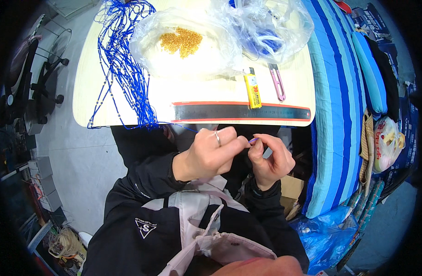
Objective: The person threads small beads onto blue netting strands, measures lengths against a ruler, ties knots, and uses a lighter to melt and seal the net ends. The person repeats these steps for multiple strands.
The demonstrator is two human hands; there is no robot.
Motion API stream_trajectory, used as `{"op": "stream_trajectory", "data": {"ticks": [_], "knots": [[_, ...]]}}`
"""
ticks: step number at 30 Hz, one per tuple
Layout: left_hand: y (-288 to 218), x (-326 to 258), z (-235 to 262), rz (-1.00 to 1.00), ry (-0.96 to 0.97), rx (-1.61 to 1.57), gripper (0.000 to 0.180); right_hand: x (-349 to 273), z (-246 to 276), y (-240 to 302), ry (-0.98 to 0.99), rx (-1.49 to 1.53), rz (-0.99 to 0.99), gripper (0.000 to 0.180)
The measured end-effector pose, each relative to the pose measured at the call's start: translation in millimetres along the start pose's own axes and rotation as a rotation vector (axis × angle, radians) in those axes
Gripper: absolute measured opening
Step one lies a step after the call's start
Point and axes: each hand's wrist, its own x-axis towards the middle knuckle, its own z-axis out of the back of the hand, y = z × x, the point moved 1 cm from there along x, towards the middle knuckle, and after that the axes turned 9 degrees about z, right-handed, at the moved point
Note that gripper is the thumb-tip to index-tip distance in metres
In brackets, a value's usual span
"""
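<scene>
In front of the table edge, my left hand [211, 154] is closed, its fingertips pinching a thin blue cord [253, 140]; a ring sits on one finger. My right hand [270, 161] pinches the same short stretch of cord between thumb and forefinger, close to the left fingertips. From the left hand the cord seems to run back to the table edge, toward a tangled bundle of blue cords [126, 76] strung with small beads. That bundle lies along the table's left side and hangs slightly at its front edge. Any bead between my fingertips is too small to make out.
On the pale table [211, 89] lie gold beads [181, 42] on a clear plastic bag, another bag [275, 34] with blue material, a dark ruler [241, 112], a yellow lighter-like object [253, 91] and a pink cutter [276, 82]. Striped blue bedding [339, 110] borders the right side.
</scene>
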Motion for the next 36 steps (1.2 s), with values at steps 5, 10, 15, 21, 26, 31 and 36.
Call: {"op": "stream_trajectory", "data": {"ticks": [5, 10, 15, 21, 26, 31, 36], "knots": [[3, -4, 1, -0.102, 0.031, -0.074, 0.040, -5, -3, 8, -0.068, 0.024, -0.053, 0.009], [6, -2, 7, -0.055, -0.002, -0.039, 0.033, -2, -1, -4, -0.101, 0.688, -0.346, 0.021], [6, -1, 7, -0.037, -0.061, -0.031, 0.031, 0, -9, -4, -0.057, 0.641, -0.197, 0.031], [7, -7, 6, -0.049, -0.030, -0.035, 0.031, 2, -14, -1, -0.087, 0.429, -0.079, 0.010], [7, -5, 7, -0.086, -0.019, -0.159, 0.033, -6, -16, -1, -0.155, 0.553, -0.164, 0.006], [11, -2, 28, 0.090, 0.041, -0.090, 0.019, -8, -8, -19, -0.159, 0.554, -0.216, 0.003], [25, -16, 75, 0.288, 0.025, 0.089, 0.018, -9, -1, -41, -0.182, 0.368, -0.455, 0.008]]}}
